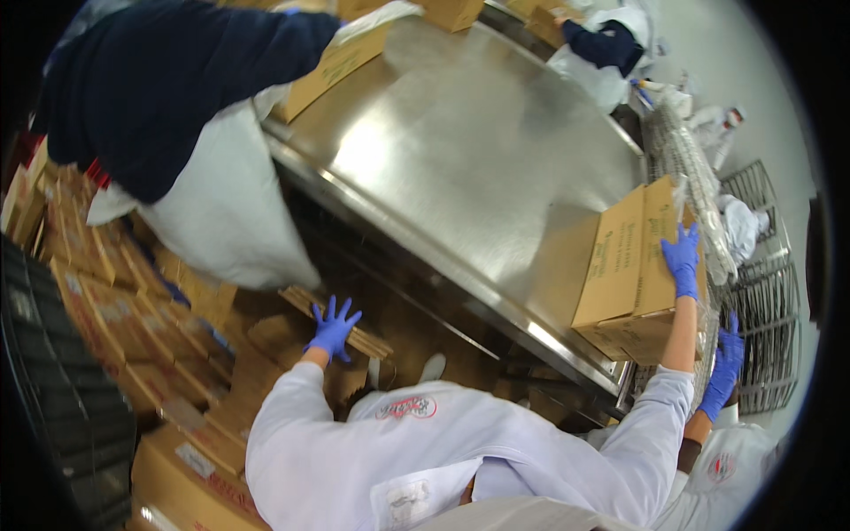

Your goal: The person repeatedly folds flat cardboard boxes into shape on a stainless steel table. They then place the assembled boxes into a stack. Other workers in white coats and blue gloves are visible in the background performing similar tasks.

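Observation:
My left hand (332,331), in a blue glove, is open with its fingers spread. It is over a narrow stack of folded cardboard (370,342) beside the steel table; whether it touches the stack I cannot tell. At the table's right end stands a cardboard box (620,257) with a bit of clear plastic at its top. My right hand (682,260), also blue-gloved, lies against the box's right part with fingers stretched out. Both my arms wear white sleeves.
The steel table (443,133) runs away from me. A co-worker in dark blue (168,97) stands at left by another box (341,66). Stacked cartons (133,310) fill the left. At right are a co-worker's blue-gloved hand (724,367), mesh (682,159) and wire racks (766,310).

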Tool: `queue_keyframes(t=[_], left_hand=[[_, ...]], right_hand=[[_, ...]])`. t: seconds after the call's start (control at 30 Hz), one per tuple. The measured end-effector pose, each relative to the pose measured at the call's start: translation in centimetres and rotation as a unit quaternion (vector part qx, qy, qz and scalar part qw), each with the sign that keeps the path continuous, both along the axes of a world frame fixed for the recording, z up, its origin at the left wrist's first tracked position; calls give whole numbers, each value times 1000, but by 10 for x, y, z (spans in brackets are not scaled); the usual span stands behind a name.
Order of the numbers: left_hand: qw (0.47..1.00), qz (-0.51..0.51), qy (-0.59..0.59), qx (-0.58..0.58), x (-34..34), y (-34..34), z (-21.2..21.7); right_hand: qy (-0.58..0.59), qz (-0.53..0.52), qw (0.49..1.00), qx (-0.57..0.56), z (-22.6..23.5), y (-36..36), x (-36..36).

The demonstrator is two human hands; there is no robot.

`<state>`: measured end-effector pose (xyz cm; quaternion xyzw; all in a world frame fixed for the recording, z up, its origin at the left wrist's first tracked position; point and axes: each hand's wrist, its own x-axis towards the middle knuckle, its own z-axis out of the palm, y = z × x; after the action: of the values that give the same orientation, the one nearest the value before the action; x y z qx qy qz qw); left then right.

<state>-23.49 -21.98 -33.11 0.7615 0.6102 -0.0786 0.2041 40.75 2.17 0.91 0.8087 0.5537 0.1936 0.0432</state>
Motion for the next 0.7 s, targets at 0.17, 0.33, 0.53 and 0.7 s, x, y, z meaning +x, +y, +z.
queue_keyframes(t=[0.17,0.33,0.53,0.7], left_hand=[[986,-139,59,74,16,53,-91],[968,-245,23,53,-1,62,47],[972,-209,14,109,7,144,376],[903,-238,-61,354,119,207,559]], right_hand=[[-11,-68,997,-40,40,-34,-60],[40,215,969,115,56,-67,-146],[591,484,644,-40,-89,-134,-277],[858,277,409,140,-76,-143,-352]])
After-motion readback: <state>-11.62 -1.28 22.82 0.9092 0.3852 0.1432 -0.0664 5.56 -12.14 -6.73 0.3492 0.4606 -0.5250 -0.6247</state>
